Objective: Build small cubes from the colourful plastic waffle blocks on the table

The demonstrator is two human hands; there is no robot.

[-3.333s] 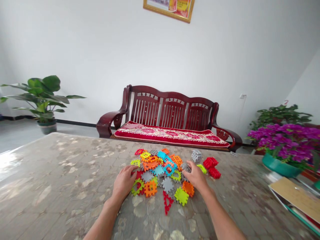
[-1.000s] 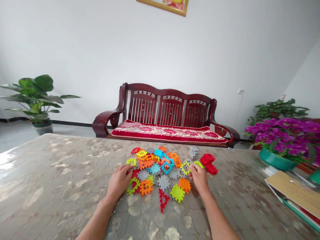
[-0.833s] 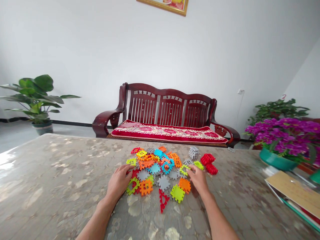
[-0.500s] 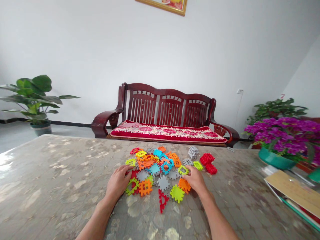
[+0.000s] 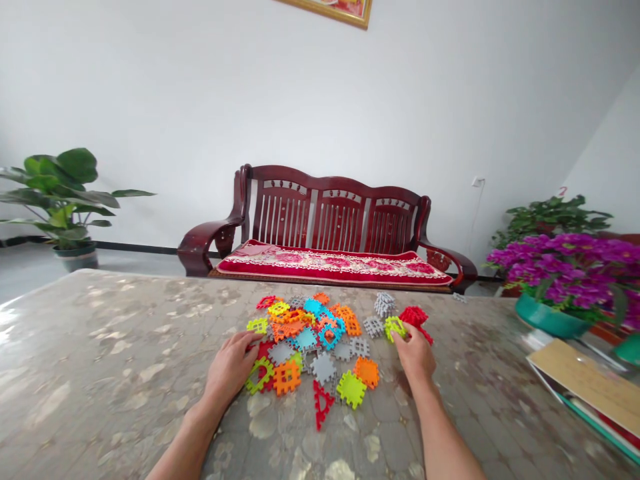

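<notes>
Interlocking plastic building tiles in several colours lie in a loose pile on the table. My left hand [image 5: 231, 363] rests flat at the pile's left edge, fingers loosely stretched and holding nothing. Near its fingertips are a yellow-green open-centred tile [image 5: 259, 375] and a lighter green tile [image 5: 257, 325]. My right hand [image 5: 416, 353] is to the right of the pile, its fingers closed on a yellow-green building tile [image 5: 395, 327]. Just behind that hand is a red stack of tiles [image 5: 413, 315], partly hidden by the fingers. A grey tile [image 5: 373, 327] lies left of the held one.
A grey stack of tiles [image 5: 385, 305] stands at the pile's back right. At the table's right are a teal pot of purple flowers [image 5: 553, 313] and papers with a brown folder [image 5: 590, 383]. A wooden bench [image 5: 335, 213] stands beyond the far edge.
My right hand has moved right, carrying a yellow-green tile from the pile's right side to where another green tile lay, beside the red stack. My left hand has stayed nearly still.
</notes>
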